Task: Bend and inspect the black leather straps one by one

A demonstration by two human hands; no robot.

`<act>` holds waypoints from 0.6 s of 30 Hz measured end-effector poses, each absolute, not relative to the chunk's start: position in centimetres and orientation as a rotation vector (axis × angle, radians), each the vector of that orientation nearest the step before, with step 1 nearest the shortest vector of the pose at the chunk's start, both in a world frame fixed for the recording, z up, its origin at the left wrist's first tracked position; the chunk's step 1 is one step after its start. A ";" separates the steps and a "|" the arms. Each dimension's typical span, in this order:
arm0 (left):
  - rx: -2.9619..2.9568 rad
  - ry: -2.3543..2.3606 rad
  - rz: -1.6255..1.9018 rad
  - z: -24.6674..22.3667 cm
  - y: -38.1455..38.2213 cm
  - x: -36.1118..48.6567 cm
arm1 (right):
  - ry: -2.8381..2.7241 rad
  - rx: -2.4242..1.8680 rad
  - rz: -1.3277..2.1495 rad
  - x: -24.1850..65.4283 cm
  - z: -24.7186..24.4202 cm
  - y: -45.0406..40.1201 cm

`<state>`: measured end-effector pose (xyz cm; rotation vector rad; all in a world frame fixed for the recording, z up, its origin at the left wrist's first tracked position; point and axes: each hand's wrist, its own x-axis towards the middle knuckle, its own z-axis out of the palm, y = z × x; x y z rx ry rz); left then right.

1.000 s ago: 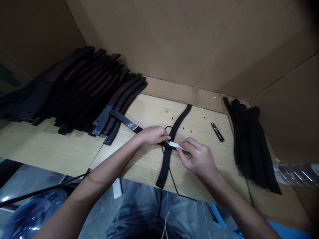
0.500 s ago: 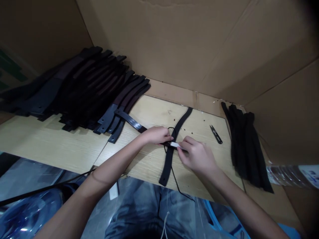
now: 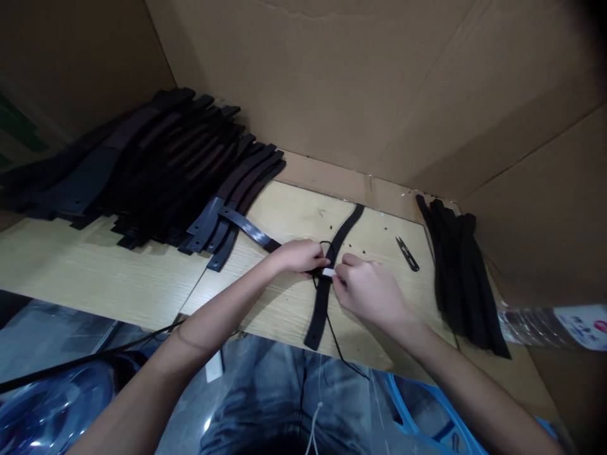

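My left hand (image 3: 303, 256) is closed on a dark curved strap (image 3: 251, 230), whose shiny end reaches left towards a stack. My right hand (image 3: 367, 284) pinches a small white piece (image 3: 328, 272) against the strap, close beside the left fingertips. Beneath both hands, a second black strap (image 3: 317, 319) lies crosswise on the table, with a hole at its near end. A thin black cord (image 3: 337, 341) loops near the left fingers and trails over the table's front edge. Fingers hide the spot where strap, cord and white piece meet.
Many dark straps (image 3: 156, 164) are heaped at the left. Small thread snips (image 3: 407, 254) lie right of my hands, and black fabric strips (image 3: 462, 272) farther right. Cardboard walls (image 3: 322, 82) enclose the back and sides. A plastic bottle (image 3: 545, 325) lies at the right edge.
My right hand has shifted slightly left and now covers more of the white piece, close to the left fingers. The left hand keeps its place and grip.
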<state>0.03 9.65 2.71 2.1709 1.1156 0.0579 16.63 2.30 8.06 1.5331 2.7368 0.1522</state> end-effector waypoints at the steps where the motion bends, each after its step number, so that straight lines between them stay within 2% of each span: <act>1: 2.186 1.107 0.068 2.7 9.7 0.0 | 2.767 1.575 0.106 17.1 7.5 2.3; 9: 2.198 1.058 0.086 2.2 10.1 0.1 | 3.276 1.788 -0.531 20.3 1.0 2.0; 18: 2.189 1.033 0.095 2.1 10.3 -0.1 | 3.343 1.733 -0.426 19.6 0.4 2.3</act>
